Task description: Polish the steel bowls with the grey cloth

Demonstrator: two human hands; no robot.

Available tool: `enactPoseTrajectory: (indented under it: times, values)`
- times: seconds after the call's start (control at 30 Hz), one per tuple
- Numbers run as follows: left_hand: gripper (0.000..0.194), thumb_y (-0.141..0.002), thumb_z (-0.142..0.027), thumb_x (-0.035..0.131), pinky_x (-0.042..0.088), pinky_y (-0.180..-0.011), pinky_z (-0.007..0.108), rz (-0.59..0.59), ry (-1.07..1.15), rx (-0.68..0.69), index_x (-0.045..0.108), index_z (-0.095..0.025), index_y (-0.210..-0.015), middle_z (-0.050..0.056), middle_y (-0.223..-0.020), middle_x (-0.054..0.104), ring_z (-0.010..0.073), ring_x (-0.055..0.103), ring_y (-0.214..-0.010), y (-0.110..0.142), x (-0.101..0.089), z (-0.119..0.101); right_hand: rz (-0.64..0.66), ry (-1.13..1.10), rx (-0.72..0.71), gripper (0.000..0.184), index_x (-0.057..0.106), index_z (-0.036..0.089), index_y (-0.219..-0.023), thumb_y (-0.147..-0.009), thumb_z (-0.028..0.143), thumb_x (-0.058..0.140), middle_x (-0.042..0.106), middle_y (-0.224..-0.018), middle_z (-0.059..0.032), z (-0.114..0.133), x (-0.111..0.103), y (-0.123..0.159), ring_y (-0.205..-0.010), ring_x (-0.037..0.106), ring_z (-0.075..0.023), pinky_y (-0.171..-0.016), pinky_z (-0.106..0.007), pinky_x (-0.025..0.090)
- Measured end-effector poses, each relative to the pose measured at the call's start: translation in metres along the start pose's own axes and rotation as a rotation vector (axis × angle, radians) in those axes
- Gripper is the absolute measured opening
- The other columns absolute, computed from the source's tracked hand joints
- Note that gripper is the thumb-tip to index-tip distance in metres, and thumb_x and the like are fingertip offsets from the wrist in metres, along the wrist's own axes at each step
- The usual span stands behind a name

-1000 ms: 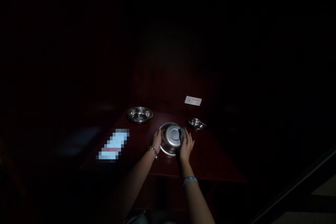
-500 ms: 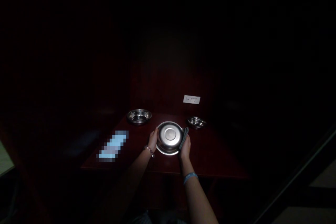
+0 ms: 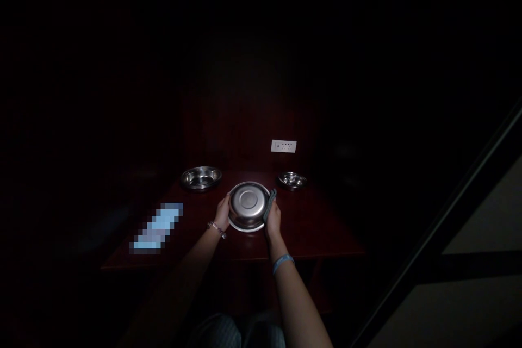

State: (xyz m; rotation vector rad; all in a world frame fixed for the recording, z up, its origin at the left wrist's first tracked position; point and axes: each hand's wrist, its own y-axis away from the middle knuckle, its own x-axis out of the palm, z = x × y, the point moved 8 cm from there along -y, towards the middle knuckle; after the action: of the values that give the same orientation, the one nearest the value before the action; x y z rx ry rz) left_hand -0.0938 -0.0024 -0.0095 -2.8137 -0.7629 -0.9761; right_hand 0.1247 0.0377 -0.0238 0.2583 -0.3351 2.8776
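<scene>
A shiny metal bowl (image 3: pixel 249 204) is held between my two hands over the dark red table (image 3: pixel 322 236), its underside facing me. My left hand (image 3: pixel 222 212), with a beaded bracelet at the wrist, grips the bowl's left rim. On the opposite side my right hand (image 3: pixel 274 218) is closed on the rim through a folded dark grey-green cloth (image 3: pixel 269 207). The fingertips behind the bowl are hidden.
A wide metal bowl (image 3: pixel 201 186) stands at the back left, and a smaller metal bowl (image 3: pixel 292 181) at the back right. A pixelated bright rectangle (image 3: pixel 158 228) lies on the left. A white socket plate (image 3: pixel 284 146) is on the back wall.
The whole view has shifted, so the table and bowls appear further left. Both hands keep hold of the bowl, whose base now tips slightly more upward.
</scene>
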Motion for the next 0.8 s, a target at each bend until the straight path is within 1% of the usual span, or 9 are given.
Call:
enactPoseTrajectory:
  times: [0.07,0.17,0.27,0.37,0.5,0.6,0.8]
  values:
    - [0.015,-0.09,-0.032,0.075,0.056,-0.103,0.038,0.011,-0.019,-0.001,0.073,-0.017,-0.089,0.009,-0.09,0.079,0.0251,0.076,-0.103,-0.002,0.0,0.002,-0.01,-0.064,0.023,0.051,0.078,0.017,-0.102,-0.097,0.057,0.048,0.084,-0.104,-0.0139,0.001,0.0,0.001,-0.103,0.078,-0.0279,-0.094,-0.038,0.06]
    - [0.016,-0.09,-0.035,0.073,0.056,-0.104,0.04,0.016,-0.046,-0.006,0.072,-0.019,-0.088,0.008,-0.088,0.078,0.0269,0.075,-0.106,-0.005,-0.001,0.006,-0.016,-0.131,0.085,0.045,0.079,0.018,-0.1,-0.096,0.055,0.053,0.084,-0.106,-0.0118,0.002,0.001,0.004,-0.106,0.077,-0.026,-0.098,-0.035,0.058]
    - [0.015,-0.091,-0.034,0.069,0.056,-0.104,0.04,0.025,-0.041,-0.008,0.071,-0.019,-0.09,0.009,-0.088,0.078,0.0275,0.074,-0.108,-0.007,-0.001,0.009,-0.003,-0.193,0.144,0.041,0.08,0.019,-0.097,-0.094,0.054,0.059,0.084,-0.105,-0.01,0.002,0.003,0.006,-0.108,0.077,-0.0259,-0.1,-0.035,0.057]
    - [0.02,-0.09,-0.039,0.07,0.056,-0.103,0.042,0.033,-0.064,0.008,0.071,-0.019,-0.091,0.01,-0.091,0.078,0.0291,0.074,-0.108,-0.007,0.0,0.01,-0.016,-0.243,0.194,0.039,0.081,0.02,-0.096,-0.092,0.054,0.064,0.085,-0.103,-0.0089,0.001,0.002,0.007,-0.108,0.078,-0.0262,-0.1,-0.036,0.058]
    - [0.026,-0.087,-0.045,0.071,0.054,-0.103,0.043,0.025,-0.098,0.047,0.071,-0.019,-0.089,0.009,-0.092,0.076,0.0285,0.073,-0.107,-0.005,0.002,0.008,-0.045,-0.305,0.237,0.038,0.081,0.018,-0.104,-0.092,0.051,0.066,0.084,-0.111,-0.0084,0.0,-0.001,0.007,-0.112,0.077,-0.0251,-0.103,-0.034,0.057]
    - [0.025,-0.087,-0.045,0.072,0.054,-0.101,0.04,0.022,-0.101,0.063,0.071,-0.02,-0.087,0.008,-0.092,0.076,0.0263,0.072,-0.104,-0.004,0.003,0.007,-0.032,-0.317,0.245,0.04,0.082,0.017,-0.106,-0.092,0.052,0.067,0.084,-0.111,-0.0087,-0.002,-0.002,0.007,-0.112,0.078,-0.0256,-0.103,-0.035,0.058]
    - [0.031,-0.086,-0.051,0.074,0.057,-0.089,0.036,0.017,-0.095,0.035,0.071,-0.02,-0.081,0.006,-0.082,0.075,0.0249,0.073,-0.093,-0.003,0.002,0.011,-0.014,-0.301,0.179,0.045,0.081,0.017,-0.109,-0.092,0.056,0.068,0.084,-0.112,-0.01,0.0,-0.006,0.007,-0.114,0.077,-0.0275,-0.102,-0.037,0.059]
